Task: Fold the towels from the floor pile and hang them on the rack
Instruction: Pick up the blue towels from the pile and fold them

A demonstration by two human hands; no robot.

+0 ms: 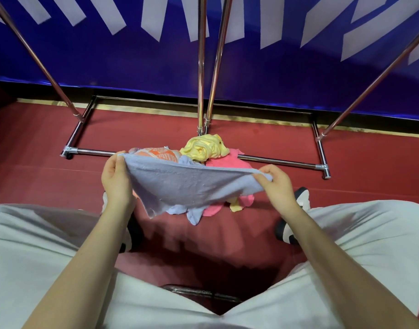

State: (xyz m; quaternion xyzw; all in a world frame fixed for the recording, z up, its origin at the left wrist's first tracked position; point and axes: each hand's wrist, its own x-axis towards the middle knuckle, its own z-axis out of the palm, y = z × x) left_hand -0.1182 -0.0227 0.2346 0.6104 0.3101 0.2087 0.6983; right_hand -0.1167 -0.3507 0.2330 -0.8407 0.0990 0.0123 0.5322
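Observation:
A pale blue towel [187, 184] is stretched out flat between my hands above the floor pile. My left hand [117, 179] pinches its far left corner and my right hand [278, 184] pinches its far right corner; the near edge hangs down loose. Under and behind it lies the pile: a crumpled yellow towel [203, 148], an orange patterned towel [158, 153], a pink towel [225, 162] and another pale blue one [194, 214]. The chrome rack [201, 67] stands just beyond the pile, its uprights rising out of view.
The rack's base bars [279, 162] run along the red floor to either side of the pile. A blue banner with white stripes [275, 74] covers the wall behind. My knees in light trousers and my shoes [289, 231] flank the pile.

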